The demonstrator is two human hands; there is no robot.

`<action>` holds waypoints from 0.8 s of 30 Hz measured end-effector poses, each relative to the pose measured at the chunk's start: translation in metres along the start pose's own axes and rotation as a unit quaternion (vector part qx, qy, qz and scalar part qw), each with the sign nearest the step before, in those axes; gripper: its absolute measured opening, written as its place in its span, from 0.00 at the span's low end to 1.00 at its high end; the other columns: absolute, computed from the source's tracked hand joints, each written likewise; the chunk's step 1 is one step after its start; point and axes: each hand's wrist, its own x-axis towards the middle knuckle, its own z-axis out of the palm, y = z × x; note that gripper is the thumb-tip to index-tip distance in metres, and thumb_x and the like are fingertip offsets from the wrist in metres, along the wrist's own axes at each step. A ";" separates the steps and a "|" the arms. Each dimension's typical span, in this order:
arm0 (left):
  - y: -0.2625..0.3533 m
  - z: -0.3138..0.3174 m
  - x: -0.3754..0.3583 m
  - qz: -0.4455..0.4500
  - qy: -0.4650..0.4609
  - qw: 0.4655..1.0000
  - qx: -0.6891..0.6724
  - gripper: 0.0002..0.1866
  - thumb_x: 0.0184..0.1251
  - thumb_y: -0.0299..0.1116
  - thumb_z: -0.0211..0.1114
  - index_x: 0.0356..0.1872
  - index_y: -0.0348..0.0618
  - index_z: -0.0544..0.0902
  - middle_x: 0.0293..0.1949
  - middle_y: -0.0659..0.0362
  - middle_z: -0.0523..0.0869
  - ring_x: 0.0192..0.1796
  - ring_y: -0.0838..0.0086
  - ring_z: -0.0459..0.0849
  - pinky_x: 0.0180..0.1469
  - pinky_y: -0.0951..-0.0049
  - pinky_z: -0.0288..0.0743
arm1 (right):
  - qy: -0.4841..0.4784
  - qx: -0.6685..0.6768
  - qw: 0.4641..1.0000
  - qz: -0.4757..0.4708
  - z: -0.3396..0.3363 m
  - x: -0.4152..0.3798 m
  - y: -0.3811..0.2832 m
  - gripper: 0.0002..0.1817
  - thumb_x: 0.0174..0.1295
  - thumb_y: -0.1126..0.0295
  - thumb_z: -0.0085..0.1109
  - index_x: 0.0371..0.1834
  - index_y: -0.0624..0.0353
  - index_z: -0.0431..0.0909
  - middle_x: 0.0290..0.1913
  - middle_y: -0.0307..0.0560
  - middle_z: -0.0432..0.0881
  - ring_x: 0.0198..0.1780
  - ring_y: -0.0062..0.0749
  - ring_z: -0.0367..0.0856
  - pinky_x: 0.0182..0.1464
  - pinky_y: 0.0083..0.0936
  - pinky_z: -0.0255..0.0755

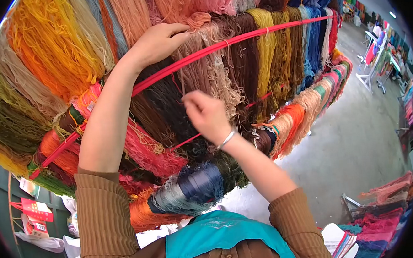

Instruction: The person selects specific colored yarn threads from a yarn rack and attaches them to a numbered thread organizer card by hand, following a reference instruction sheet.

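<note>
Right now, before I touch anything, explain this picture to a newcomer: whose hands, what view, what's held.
There is no robot: these are a person's bare hands, seen by one camera worn on the head, looking forward and down. Coloured yarn hangs in rows, with a red band stretched across in front. The left hand rests high on the yarn, its fingertips hidden. The right hand, with a bracelet at its wrist, is curled and blurred, so whether it holds a strand is unclear.

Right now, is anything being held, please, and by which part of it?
That cannot be told: the left hand touches yarn near its top; the right hand is curled.
</note>
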 end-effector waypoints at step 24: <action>0.012 0.000 -0.004 0.015 -0.036 0.996 0.082 0.33 0.61 0.40 0.71 0.66 0.35 0.74 0.61 0.44 0.81 0.64 0.58 0.79 0.66 0.66 0.70 | 0.083 0.067 0.974 0.202 -0.045 0.014 0.041 0.08 0.61 0.71 0.64 0.41 0.62 0.85 0.35 0.46 0.87 0.31 0.24 0.83 0.37 0.23 0.77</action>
